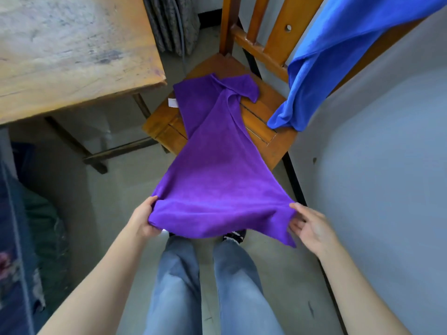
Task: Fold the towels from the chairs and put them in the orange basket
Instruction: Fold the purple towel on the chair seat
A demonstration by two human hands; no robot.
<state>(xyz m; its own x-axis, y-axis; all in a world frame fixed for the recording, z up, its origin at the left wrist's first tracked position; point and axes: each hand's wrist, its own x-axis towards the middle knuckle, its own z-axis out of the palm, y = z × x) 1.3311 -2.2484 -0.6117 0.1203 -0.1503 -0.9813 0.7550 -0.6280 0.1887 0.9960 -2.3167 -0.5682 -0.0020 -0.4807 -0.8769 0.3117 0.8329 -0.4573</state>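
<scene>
Purple towel [212,170] pinched at near corners by left hand [142,220], right hand [312,228].

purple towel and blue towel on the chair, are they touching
Apart. The head view shows bare chair seat between the purple towel and the hanging end of the blue towel.
</scene>
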